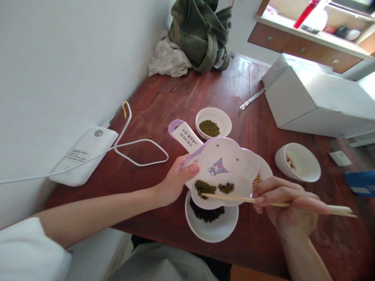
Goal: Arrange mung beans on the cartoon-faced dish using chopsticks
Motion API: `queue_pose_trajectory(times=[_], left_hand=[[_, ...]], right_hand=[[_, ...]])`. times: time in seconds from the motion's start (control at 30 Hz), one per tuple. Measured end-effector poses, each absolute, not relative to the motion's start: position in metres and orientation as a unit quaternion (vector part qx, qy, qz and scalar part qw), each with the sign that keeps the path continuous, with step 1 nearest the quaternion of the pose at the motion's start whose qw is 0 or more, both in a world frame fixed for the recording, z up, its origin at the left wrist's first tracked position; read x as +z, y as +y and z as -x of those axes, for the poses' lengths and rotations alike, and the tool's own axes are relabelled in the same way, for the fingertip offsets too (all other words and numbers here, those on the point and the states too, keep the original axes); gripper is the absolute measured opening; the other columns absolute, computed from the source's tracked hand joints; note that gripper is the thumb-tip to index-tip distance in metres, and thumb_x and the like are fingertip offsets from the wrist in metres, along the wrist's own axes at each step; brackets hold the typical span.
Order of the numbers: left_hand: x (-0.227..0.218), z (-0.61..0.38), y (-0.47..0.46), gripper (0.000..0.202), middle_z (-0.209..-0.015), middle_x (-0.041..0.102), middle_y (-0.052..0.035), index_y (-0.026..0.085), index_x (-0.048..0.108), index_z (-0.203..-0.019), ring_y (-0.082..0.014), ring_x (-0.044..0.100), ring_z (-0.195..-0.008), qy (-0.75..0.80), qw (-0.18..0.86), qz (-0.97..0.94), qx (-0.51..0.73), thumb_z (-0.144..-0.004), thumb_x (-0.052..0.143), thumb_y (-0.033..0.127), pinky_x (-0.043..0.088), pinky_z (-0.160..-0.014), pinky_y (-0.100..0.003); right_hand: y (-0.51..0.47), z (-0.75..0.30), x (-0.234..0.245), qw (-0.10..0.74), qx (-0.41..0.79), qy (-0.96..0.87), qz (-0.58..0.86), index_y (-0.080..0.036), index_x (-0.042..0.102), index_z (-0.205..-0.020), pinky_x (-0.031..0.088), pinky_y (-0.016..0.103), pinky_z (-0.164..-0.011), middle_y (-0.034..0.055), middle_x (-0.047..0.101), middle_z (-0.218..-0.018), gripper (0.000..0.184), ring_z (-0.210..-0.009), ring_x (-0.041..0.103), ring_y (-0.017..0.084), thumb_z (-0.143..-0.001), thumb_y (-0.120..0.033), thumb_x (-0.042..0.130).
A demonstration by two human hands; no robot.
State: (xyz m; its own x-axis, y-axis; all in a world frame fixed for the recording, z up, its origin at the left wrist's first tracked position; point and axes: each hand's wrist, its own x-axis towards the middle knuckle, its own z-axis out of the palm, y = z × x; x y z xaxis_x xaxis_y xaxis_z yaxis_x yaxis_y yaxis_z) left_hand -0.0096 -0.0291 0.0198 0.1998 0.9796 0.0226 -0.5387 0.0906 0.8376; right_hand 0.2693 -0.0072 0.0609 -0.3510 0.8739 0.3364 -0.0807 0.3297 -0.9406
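My left hand (175,183) grips a white, purple-rimmed flower-shaped plate (234,156) by its edge, thumb on top, holding it tilted above a bowl. A cartoon figure is printed on it, and a paper label (189,137) sits on its handle. Two small heaps of mung beans (206,187) lie on its near side, with a few dark beans among them. My right hand (293,207) is closed around wooden chopsticks (231,198), their tips at the left heap. Under the plate stands a white bowl (212,232) with black beans (206,212), partly hidden.
Behind the plate stands a bowl of mung beans (209,128). Partly covered tan beans (256,181) lie on a white dish to the right, near a bowl with reddish bits (299,164). A power bank (84,156) with a looping cable, a green bag (202,35) and a white box (319,97) surround them.
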Motion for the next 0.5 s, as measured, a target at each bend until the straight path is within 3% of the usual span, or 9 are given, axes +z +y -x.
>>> queue_pose_trajectory(times=[0.5], left_hand=[[0.0223,0.0087,-0.0285,0.063,-0.119,0.084,-0.0138,0.016,0.078,-0.131,-0.0343,0.079,-0.112,0.285,0.676,-0.379,0.564,-0.100,0.069,0.070,0.061,-0.089,-0.038]], right_hand=[[-0.0070,-0.2679,0.0594,0.483,0.504,-0.655,0.288,-0.019,0.091,-0.087,0.056,0.025,-0.040,0.0094,0.079,-0.080,0.070,-0.053,0.070,0.015,-0.112,-0.066,0.045]])
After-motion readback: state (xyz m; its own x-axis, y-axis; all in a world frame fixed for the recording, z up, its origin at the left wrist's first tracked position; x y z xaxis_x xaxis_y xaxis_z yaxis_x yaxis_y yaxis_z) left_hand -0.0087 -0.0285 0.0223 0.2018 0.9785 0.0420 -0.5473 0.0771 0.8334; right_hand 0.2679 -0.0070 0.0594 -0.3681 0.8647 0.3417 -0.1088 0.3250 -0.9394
